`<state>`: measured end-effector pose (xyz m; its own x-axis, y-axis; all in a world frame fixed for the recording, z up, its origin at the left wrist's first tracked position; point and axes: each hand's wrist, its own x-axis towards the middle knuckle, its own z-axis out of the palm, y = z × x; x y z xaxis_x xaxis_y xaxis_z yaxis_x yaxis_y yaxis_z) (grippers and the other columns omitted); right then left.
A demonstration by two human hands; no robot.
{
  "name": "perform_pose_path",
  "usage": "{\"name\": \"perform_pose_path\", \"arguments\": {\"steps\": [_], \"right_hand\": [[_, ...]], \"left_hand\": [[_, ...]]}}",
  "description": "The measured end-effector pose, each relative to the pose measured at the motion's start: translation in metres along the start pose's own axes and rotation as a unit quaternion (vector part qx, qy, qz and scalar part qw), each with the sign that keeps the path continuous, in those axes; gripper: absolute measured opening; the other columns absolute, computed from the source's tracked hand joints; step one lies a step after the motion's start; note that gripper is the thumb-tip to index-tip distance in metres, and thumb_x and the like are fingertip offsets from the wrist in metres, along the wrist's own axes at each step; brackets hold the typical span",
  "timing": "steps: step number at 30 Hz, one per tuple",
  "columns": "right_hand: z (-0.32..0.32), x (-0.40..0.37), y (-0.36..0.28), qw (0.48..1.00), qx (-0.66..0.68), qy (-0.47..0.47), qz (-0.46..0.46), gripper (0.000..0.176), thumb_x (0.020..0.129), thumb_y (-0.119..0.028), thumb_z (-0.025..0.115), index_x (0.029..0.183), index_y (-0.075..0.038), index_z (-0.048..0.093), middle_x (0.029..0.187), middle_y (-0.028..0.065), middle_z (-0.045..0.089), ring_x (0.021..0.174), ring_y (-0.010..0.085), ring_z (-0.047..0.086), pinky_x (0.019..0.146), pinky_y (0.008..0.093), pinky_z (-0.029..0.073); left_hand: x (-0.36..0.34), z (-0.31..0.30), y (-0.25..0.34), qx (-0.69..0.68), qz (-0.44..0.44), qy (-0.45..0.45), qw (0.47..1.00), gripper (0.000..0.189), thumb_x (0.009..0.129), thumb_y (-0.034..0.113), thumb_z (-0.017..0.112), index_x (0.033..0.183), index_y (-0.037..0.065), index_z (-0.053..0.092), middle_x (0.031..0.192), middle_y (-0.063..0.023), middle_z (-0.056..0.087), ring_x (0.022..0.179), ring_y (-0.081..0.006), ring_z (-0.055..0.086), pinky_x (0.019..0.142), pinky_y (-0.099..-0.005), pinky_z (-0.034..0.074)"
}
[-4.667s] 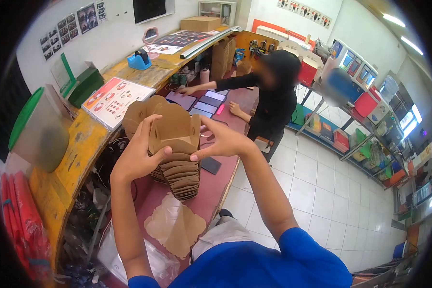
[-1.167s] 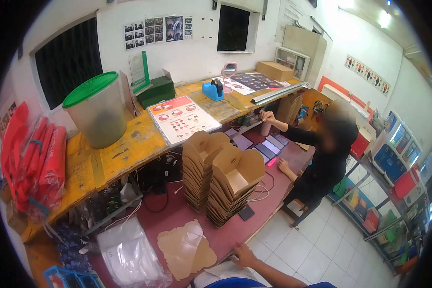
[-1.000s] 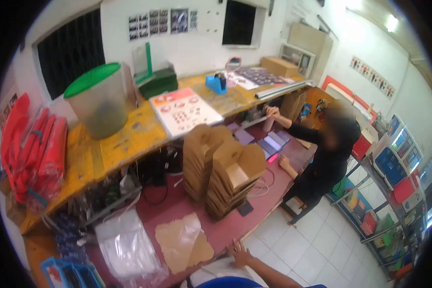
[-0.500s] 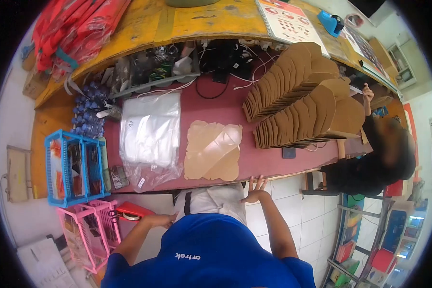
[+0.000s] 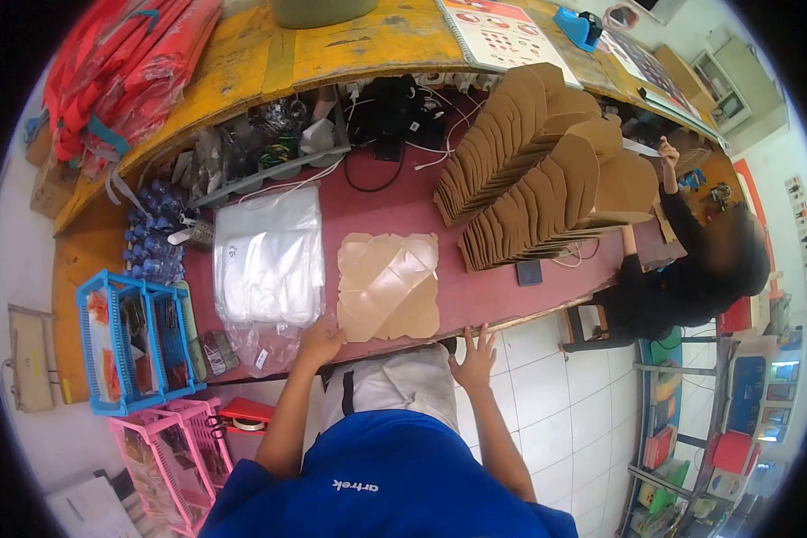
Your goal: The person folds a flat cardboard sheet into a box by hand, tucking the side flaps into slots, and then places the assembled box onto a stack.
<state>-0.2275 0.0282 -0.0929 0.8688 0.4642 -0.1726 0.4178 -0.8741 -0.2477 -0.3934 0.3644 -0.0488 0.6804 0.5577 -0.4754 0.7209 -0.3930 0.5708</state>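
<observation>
Neatly nested cardboard boxes [image 5: 533,211], glossy scalloped sheet [image 5: 388,287]

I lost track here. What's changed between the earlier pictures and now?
The left hand and right hand have let go of the nearer box stack. The left has come back to the near-left corner of the flat cardboard, the right to the table edge. The flat cardboard and clear plastic lie as before.

Flat carton blank [image 5: 368,305] is showing plain tan; nested cartons [image 5: 533,202] are showing brown. The tabletop [image 5: 381,204] is appearing maroon, and the shelf [image 5: 403,40] yellow with dark blotches. The upper basket [image 5: 155,359] is displaying blue, the lower basket [image 5: 169,457] pink. The shirt [image 5: 403,448] is bearing white lettering [image 5: 355,486] on blue.
</observation>
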Motion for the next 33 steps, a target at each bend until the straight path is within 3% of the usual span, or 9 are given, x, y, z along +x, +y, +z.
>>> {"name": "perform_pose_path", "arguments": {"steps": [2,4,8,12,14,21,24,28,33], "right_hand": [[0.022,0.014,-0.001,0.991,0.121,0.049,-0.02,0.086,0.078,-0.031,0.081,0.149,-0.002,0.043,0.152,0.0271,0.037,0.142,0.05,0.032,0.112,0.0663,0.031],[0.019,0.028,-0.021,0.97,0.217,0.113,-0.014,0.064,0.082,-0.028,0.077,0.133,0.003,0.055,0.121,0.0247,0.061,0.121,0.0424,0.054,0.113,0.0548,0.035],[0.011,0.047,-0.047,0.961,0.251,0.111,0.037,0.063,0.083,-0.031,0.077,0.132,0.003,0.056,0.122,0.0259,0.062,0.119,0.0422,0.057,0.106,0.0512,0.043],[0.03,0.067,-0.045,0.944,0.316,0.065,0.074,0.064,0.084,-0.037,0.076,0.13,0.004,0.058,0.114,0.0272,0.068,0.104,0.0412,0.067,0.092,0.0478,0.053],[0.013,0.072,-0.053,0.939,0.334,-0.009,0.086,0.06,0.083,-0.034,0.075,0.126,0.005,0.061,0.113,0.0263,0.069,0.106,0.0409,0.067,0.094,0.0466,0.052],[0.039,0.085,-0.064,0.935,0.327,0.004,0.137,0.051,0.08,-0.033,0.073,0.118,0.001,0.069,0.114,0.0263,0.071,0.109,0.0432,0.067,0.094,0.0469,0.054],[0.033,0.085,-0.07,0.929,0.334,0.017,0.161,0.052,0.08,-0.035,0.072,0.118,0.0,0.07,0.112,0.0271,0.071,0.107,0.0444,0.067,0.094,0.0478,0.053],[0.023,0.092,-0.077,0.927,0.304,-0.065,0.209,0.047,0.083,-0.034,0.071,0.116,-0.001,0.071,0.114,0.029,0.07,0.111,0.0448,0.066,0.098,0.0491,0.051],[0.035,0.092,-0.081,0.917,0.333,-0.001,0.22,0.047,0.086,-0.029,0.069,0.123,-0.001,0.066,0.116,0.0294,0.068,0.113,0.0445,0.064,0.099,0.0489,0.051]], "left_hand": [[0.027,0.037,-0.013,-0.012,0.045,0.114,0.992,0.067,0.081,0.032,0.075,0.131,-0.007,0.054,0.128,-0.0281,0.062,0.12,-0.0421,0.059,0.102,-0.049,0.048],[0.03,0.043,0.003,-0.01,-0.007,0.099,0.995,0.074,0.08,0.033,0.075,0.136,-0.008,0.049,0.136,-0.0284,0.056,0.126,-0.0437,0.054,0.106,-0.0489,0.045],[0.042,0.058,-0.006,0.037,-0.041,0.094,0.994,0.084,0.077,0.034,0.076,0.142,-0.008,0.044,0.144,-0.0298,0.05,0.129,-0.0479,0.05,0.109,-0.0514,0.042],[0.068,0.079,-0.037,0.098,0.06,0.067,0.991,0.082,0.077,0.033,0.071,0.142,-0.008,0.045,0.139,-0.0316,0.054,0.129,-0.0484,0.05,0.111,-0.0519,0.04],[0.063,0.07,-0.016,0.116,0.027,0.043,0.992,0.079,0.078,0.032,0.069,0.143,-0.007,0.046,0.138,-0.0308,0.056,0.126,-0.0493,0.052,0.112,-0.0518,0.039],[0.045,0.044,0.022,-0.151,-0.073,0.0,0.986,0.072,0.079,0.026,0.069,0.139,-0.009,0.049,0.129,-0.0386,0.055,0.124,-0.051,0.053,0.111,-0.0505,0.042],[0.063,0.056,0.0,-0.014,0.013,0.067,0.998,0.073,0.078,0.026,0.07,0.138,-0.009,0.049,0.131,-0.0384,0.054,0.124,-0.0512,0.052,0.11,-0.0503,0.043],[0.094,0.072,-0.041,-0.081,0.016,0.028,0.996,0.07,0.078,0.024,0.069,0.137,-0.009,0.051,0.133,-0.0376,0.054,0.123,-0.0523,0.052,0.109,-0.0512,0.043],[0.08,0.061,-0.018,-0.134,-0.028,-0.003,0.991,0.06,0.079,0.024,0.069,0.128,-0.01,0.059,0.127,-0.0271,0.064,0.112,-0.0364,0.064,0.099,-0.0425,0.05]]}}
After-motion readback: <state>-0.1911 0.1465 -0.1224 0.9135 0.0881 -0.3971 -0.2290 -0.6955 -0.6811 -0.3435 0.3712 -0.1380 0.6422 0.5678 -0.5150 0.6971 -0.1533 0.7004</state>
